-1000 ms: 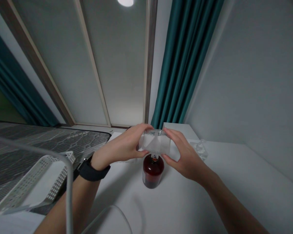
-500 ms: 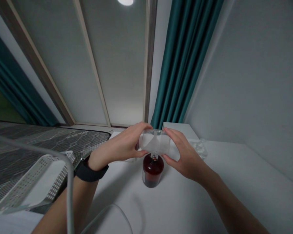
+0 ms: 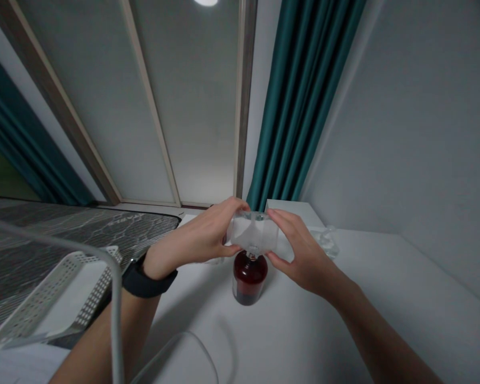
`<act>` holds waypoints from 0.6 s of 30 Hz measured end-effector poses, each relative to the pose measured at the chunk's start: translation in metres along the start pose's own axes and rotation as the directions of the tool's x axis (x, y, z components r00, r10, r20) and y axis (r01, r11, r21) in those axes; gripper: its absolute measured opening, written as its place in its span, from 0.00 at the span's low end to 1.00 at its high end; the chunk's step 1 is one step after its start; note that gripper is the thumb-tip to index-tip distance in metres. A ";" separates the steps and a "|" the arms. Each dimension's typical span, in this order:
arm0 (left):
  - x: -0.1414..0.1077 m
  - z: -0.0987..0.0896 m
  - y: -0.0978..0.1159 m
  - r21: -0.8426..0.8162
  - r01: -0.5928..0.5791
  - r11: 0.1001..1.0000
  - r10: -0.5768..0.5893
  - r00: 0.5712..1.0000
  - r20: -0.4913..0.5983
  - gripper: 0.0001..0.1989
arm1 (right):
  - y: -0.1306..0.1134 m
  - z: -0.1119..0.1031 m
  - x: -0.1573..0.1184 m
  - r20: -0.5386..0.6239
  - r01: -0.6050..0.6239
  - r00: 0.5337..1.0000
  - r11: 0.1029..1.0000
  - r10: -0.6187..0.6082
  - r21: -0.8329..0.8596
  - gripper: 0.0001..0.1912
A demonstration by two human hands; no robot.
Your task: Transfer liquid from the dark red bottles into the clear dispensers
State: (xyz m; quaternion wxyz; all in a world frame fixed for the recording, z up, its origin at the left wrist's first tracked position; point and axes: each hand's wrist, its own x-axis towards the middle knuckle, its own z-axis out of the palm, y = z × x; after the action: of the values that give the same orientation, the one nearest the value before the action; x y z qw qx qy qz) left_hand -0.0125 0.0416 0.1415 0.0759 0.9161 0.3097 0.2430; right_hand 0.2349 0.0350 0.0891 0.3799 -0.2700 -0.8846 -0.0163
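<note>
Between my two hands is a clear, cylindrical container [image 3: 254,230], gripped at its sides. My left hand [image 3: 218,230] wraps its left side with thumb and fingers, and a black watch [image 3: 149,277] sits on that wrist. My right hand [image 3: 298,248] pinches the right side the same way. Just below the container, a dark red-brown bottle [image 3: 250,274] stands upright on the white table [image 3: 296,330]. Its narrow neck meets the container's lower edge in view; whether they touch I cannot tell.
A white perforated basket [image 3: 60,298] lies at the left. A grey cable [image 3: 114,298] crosses the left foreground and curves over the table. Behind my right hand are a white box [image 3: 298,212] and crumpled clear plastic [image 3: 327,242]. Teal curtains [image 3: 300,106] hang behind.
The container, both hands and the bottle appear almost unmoved. The view has shifted very slightly, and both hands keep their hold.
</note>
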 end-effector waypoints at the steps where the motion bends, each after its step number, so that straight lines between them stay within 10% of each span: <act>1: 0.000 0.000 0.000 0.003 -0.002 1.000 0.002 1.000 -0.001 0.27 | 0.000 0.000 0.000 -0.001 0.002 1.000 1.000 -0.002 -0.001 0.42; 18: -0.003 -0.001 0.004 0.061 -0.015 0.998 0.017 0.999 -0.029 0.28 | -0.003 0.000 0.000 -0.032 0.039 0.999 0.999 -0.040 -0.022 0.42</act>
State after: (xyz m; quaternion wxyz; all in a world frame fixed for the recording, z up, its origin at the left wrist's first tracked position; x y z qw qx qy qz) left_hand -0.0128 0.0365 0.1419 0.0416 0.9168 0.3105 0.2477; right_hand 0.2335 0.0326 0.0901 0.3907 -0.2563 -0.8833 -0.0377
